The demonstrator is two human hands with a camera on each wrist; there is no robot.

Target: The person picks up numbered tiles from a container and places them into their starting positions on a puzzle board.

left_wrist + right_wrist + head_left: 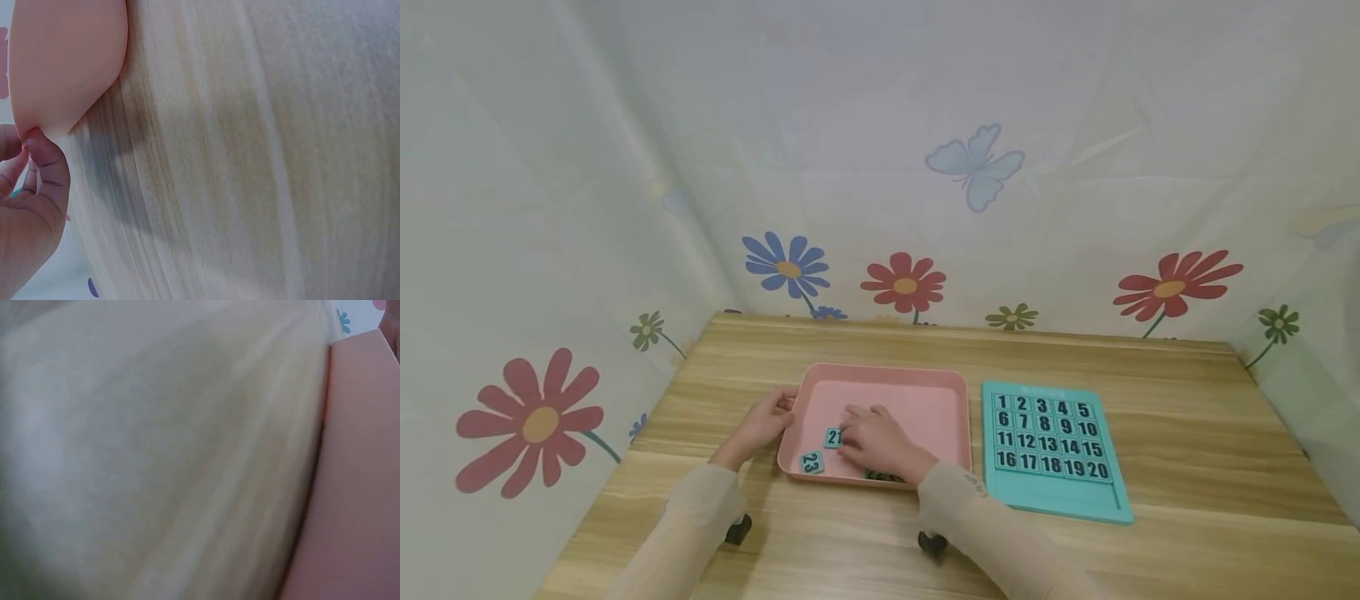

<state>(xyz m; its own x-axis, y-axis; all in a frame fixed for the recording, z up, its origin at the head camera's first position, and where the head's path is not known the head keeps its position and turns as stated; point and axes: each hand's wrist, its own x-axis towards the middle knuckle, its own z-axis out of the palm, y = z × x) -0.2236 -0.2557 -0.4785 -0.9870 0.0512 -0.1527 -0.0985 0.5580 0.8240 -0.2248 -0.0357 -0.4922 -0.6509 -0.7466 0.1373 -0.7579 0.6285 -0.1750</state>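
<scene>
My left hand point(765, 425) pinches the left rim of a pink tray point(887, 375) between thumb and fingers; the left wrist view shows this grip on the tray's corner. Inside the tray, my right hand point(877, 439) is bent over a teal number tile marked 21 point(832, 437), its fingers touching the tile's right side. Whether they pinch it is hidden. A tile marked 23 point(812, 462) lies turned sideways near the tray's left front corner. More dark tiles point(880, 475) sit at the front wall, partly covered by the right wrist. In the right wrist view the right hand does not show.
Right of the tray lies a teal number board point(1052, 500), with tiles 1 to 20 in rows and a bare strip along its front. Both stand on a wood-grain table point(850, 550). A flower-printed curtain point(880, 167) hangs behind the table and at its sides.
</scene>
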